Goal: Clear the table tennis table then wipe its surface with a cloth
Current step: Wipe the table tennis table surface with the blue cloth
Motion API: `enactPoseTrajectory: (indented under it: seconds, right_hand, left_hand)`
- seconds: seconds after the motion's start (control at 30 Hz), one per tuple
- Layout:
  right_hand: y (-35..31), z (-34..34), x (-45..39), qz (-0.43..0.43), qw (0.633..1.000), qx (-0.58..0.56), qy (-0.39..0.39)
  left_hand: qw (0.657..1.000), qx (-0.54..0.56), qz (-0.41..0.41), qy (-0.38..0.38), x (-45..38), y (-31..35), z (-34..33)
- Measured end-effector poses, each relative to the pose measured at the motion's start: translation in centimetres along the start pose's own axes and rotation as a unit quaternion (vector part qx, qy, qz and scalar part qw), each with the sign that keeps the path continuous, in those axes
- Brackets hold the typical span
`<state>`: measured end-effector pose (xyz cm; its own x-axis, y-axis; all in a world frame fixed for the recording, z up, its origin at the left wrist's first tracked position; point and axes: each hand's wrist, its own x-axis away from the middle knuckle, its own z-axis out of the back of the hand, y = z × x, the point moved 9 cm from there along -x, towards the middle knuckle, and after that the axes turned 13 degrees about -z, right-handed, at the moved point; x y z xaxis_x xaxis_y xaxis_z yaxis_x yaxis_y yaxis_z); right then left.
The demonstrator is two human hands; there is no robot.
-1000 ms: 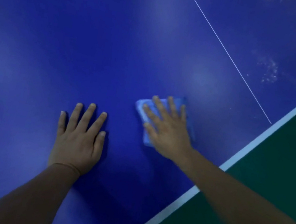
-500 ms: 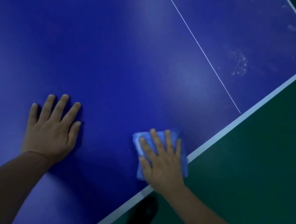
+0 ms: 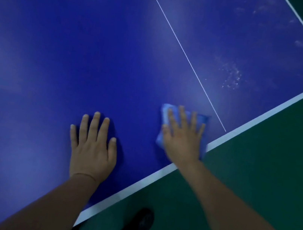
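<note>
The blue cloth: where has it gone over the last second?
The right hand slid the blue cloth toward the table's white edge stripe, nearer the thin centre line. The left hand stays flat on the table, and the white smudges remain unwiped.

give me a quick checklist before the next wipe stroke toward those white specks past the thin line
1. Cloth under the wiping hand: ok. The right hand presses flat on the folded blue cloth.
2. Cloth fully on the table: not ok. Its lower right corner lies on the white edge stripe.
3. Bracing hand: ok. The left hand lies flat on the blue table surface, apart from the cloth.
4. Dirt left to wipe: not ok. White specks and faint smudges sit beyond the thin centre line.
5. Path to the specks: ok. No objects lie between them and the cloth.
6. Cloth cleanliness: cannot tell.
</note>
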<state>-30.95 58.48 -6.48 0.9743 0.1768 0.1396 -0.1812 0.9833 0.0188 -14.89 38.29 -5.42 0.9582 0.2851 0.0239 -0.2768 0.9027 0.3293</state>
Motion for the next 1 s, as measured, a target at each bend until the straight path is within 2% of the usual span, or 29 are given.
enactPoseTrajectory:
  seconds: [0.03,0.1,0.17,0.23,0.3,0.37,0.43,0.53,0.6,0.67,0.77,0.83,0.93,1.0]
  right_hand:
    - [3.6,0.1,-1.6,-0.056,0.998,0.003,-0.010]
    - [7.4,0.3,-2.5,-0.101,0.995,-0.016,-0.010]
    - [5.9,0.3,-2.0,-0.100,0.995,-0.022,0.003]
    - [0.6,0.2,-0.8,-0.026,0.999,-0.026,0.016]
    - [-5.2,-0.1,0.8,0.120,0.992,-0.032,0.019]
    - [-6.2,0.0,-0.1,0.188,0.981,-0.031,0.021]
    - [-2.4,0.7,-4.3,0.123,0.992,-0.016,0.034]
    - [6.4,1.2,-9.8,-0.053,0.999,-0.006,-0.005]
    - [8.0,1.5,-9.6,-0.103,0.994,-0.035,-0.017]
    - [4.8,1.3,-6.8,-0.078,0.996,-0.032,0.001]
    - [-5.6,1.0,-3.3,0.066,0.996,-0.050,0.025]
    - [-12.6,1.2,-4.8,0.130,0.987,-0.090,0.015]
    - [-18.9,1.6,-10.4,0.162,0.983,-0.082,-0.009]
    - [-18.2,2.0,-14.5,0.140,0.989,-0.053,-0.010]
  left_hand:
    - [1.000,-0.009,0.007,-0.006,-0.2,0.0,-0.4]
    - [1.000,-0.026,0.009,-0.012,-0.3,0.0,-0.8]
    - [0.999,-0.037,0.008,-0.011,-0.3,0.0,-0.8]
    - [0.999,-0.040,0.011,-0.017,-0.4,0.1,-0.9]
    - [0.999,-0.038,0.013,-0.015,-0.4,0.1,-0.9]
    - [0.999,-0.039,0.012,-0.016,-0.4,0.1,-0.9]
    - [0.999,-0.043,0.017,-0.019,-0.4,-0.1,-0.9]
    - [0.999,-0.043,0.016,-0.023,-0.5,0.1,-0.8]
    - [0.999,-0.043,0.014,-0.018,-0.6,0.2,-0.6]
    - [0.999,-0.048,0.015,-0.013,-0.5,0.2,-0.5]
    - [0.998,-0.054,0.014,-0.003,-0.5,0.2,-0.5]
    - [0.998,-0.057,0.010,0.003,-0.6,0.2,-0.4]
    - [0.998,-0.063,0.010,0.002,-0.6,0.2,-0.4]
    - [0.998,-0.066,0.012,-0.005,-0.6,0.3,-0.5]
